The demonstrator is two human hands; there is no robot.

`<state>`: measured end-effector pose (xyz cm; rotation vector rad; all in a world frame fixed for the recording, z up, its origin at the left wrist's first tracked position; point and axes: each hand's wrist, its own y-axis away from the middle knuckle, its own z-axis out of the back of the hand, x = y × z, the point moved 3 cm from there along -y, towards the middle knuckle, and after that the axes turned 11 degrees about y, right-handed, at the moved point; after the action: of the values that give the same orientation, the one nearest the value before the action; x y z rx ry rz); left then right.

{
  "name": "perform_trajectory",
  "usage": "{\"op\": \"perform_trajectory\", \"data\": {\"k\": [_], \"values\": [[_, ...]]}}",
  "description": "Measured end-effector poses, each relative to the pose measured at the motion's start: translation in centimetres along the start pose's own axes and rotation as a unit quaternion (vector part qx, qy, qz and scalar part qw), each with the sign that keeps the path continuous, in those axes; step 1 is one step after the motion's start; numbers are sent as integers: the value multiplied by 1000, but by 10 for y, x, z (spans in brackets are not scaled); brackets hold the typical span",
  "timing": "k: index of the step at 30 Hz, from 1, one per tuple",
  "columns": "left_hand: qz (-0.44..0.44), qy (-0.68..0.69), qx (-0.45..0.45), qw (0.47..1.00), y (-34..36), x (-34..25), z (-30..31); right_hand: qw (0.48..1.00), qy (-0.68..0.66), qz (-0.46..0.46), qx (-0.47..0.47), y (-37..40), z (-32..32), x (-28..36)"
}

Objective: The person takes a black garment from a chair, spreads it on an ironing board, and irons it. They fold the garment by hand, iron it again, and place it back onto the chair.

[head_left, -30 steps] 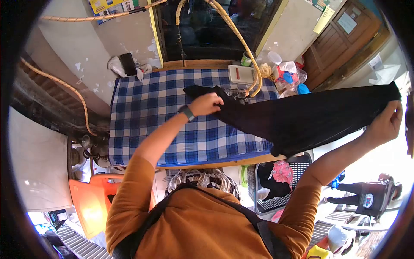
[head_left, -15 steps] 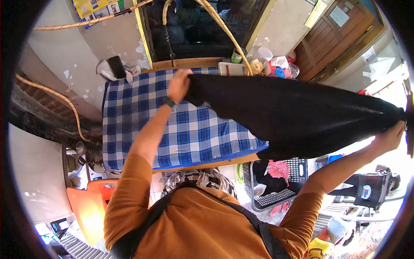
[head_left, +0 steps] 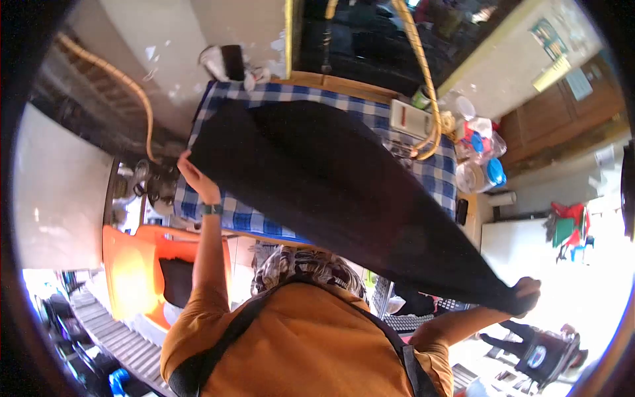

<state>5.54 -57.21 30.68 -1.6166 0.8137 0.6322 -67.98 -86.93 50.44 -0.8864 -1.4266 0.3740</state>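
Note:
A large black cloth (head_left: 331, 178) stretches diagonally over a table covered with a blue and white checked cloth (head_left: 264, 223). At its left edge, near the table's left side, my left hand (head_left: 198, 178) grips the black cloth between thumb and fingers. My right hand (head_left: 527, 296) is closed round the bunched far right end, low and beyond the table's right side. Between the hands the cloth hangs taut on the right and spreads wide on the left, hiding much of the checked cloth.
A white tray (head_left: 411, 119), an iron-like object with a wrapped cord, and plastic jars (head_left: 471, 177) stand at the table's right back. An orange chair (head_left: 132, 271) holds dark cloth at lower left. A basket (head_left: 403, 323) is below the table. Another person (head_left: 546, 354) is at lower right.
My left hand has moved left and down with the cloth's edge, spreading it over the table. My right hand has moved down and toward me. The view has turned right.

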Motion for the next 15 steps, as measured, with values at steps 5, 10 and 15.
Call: {"op": "perform_trajectory", "data": {"k": [5,10,15], "values": [[520,371,-165,752,95,49,77,775,-119,23,621,69,-120,35],[495,151,-158,841,77,151,128,797,-231,-88,551,30,-81,-38],[13,-301,189,935,11,144,52,774,-336,-63,533,39,-233,-25]]}}
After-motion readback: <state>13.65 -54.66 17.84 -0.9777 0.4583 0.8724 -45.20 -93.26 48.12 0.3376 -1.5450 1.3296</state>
